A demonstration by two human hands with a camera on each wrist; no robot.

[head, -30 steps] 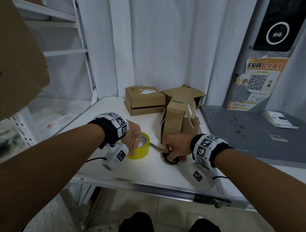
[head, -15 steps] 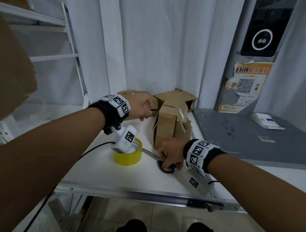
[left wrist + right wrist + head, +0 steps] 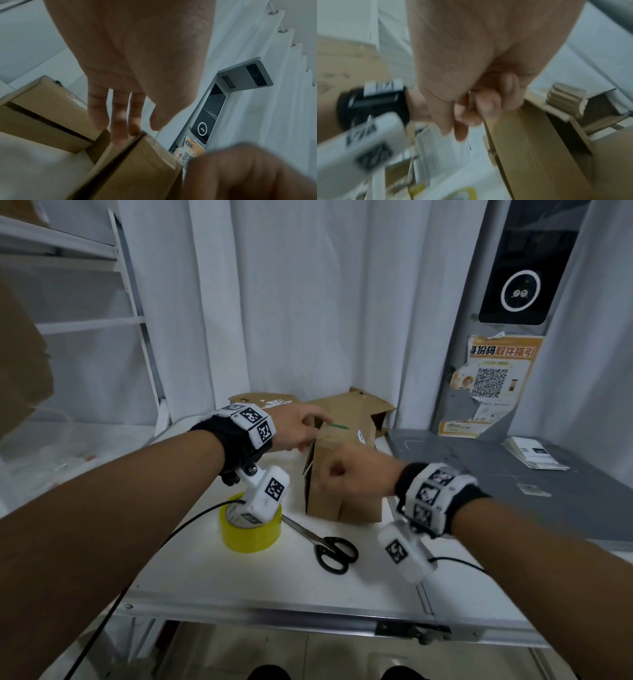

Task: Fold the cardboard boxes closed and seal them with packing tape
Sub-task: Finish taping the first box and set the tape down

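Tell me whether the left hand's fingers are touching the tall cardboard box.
Touching. The left wrist view shows the left hand's straight fingertips resting on the top edge of the tall cardboard box, with no gap between them.

Blurred right hand [image 3: 471,83], fingers curled — just beside cardboard box [image 3: 539,155].
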